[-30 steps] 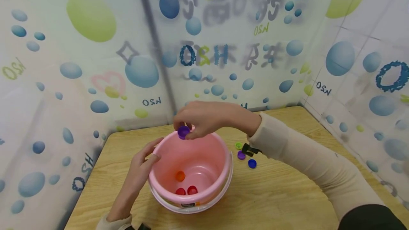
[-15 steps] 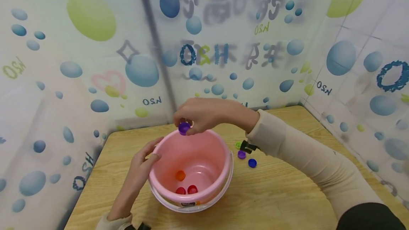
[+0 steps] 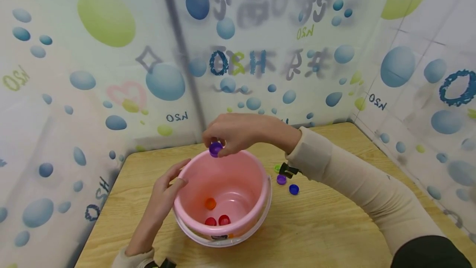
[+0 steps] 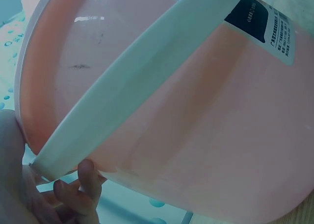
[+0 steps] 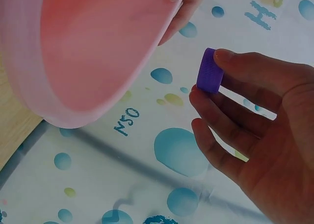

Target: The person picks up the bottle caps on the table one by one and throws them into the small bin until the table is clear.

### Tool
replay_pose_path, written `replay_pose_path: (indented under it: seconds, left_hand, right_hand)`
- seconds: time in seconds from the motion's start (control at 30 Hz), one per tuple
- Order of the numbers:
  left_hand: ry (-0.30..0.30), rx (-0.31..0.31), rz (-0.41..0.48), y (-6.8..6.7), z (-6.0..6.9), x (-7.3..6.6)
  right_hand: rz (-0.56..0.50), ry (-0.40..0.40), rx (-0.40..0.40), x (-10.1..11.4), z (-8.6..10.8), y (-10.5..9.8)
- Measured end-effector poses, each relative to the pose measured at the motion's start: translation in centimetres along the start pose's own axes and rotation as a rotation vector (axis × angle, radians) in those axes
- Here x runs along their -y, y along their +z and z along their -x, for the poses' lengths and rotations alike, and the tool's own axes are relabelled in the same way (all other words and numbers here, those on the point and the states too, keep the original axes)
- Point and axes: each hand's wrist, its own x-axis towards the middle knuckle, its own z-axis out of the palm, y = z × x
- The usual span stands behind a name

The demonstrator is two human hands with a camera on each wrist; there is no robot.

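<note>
My right hand (image 3: 238, 133) pinches a purple bottle cap (image 3: 215, 149) between thumb and fingers, above the far rim of a pink bucket (image 3: 256, 210). In the right wrist view the ridged side of this purple cap (image 5: 210, 71) shows, held apart from the bucket wall. My left hand (image 3: 163, 193) grips the bucket's left rim, thumb over the edge and fingers outside. Curled fingers of the left hand (image 4: 78, 189) show beside the white handle (image 4: 132, 82) in the left wrist view. Inside the bucket lie an orange cap (image 3: 210, 204) and two red caps (image 3: 224, 220).
Right of the bucket, a green cap (image 3: 277, 168), a purple cap (image 3: 281, 180) and a blue cap (image 3: 293, 189) lie on the wooden table (image 3: 320, 226). The right forearm passes over the table close to them. A patterned curtain (image 3: 238, 44) hangs behind and along the sides.
The right hand has risen slightly with the purple bottle cap, then stayed nearly still. The left hand, the bucket and the other caps have kept their places.
</note>
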Motion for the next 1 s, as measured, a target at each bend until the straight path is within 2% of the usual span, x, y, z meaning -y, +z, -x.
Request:
replay_pose_path:
  seconds: [0.5, 1.0]
  left_hand:
    - [-0.002, -0.005, -0.004, 0.07, -0.02, 0.0]
    - [0.014, 0.004, 0.026, -0.02, 0.0, 0.15]
  right_hand:
    - [0.005, -0.009, 0.005, -0.26, -0.15, 0.07]
    - [0.025, 0.021, 0.009, -0.32, -0.07, 0.21]
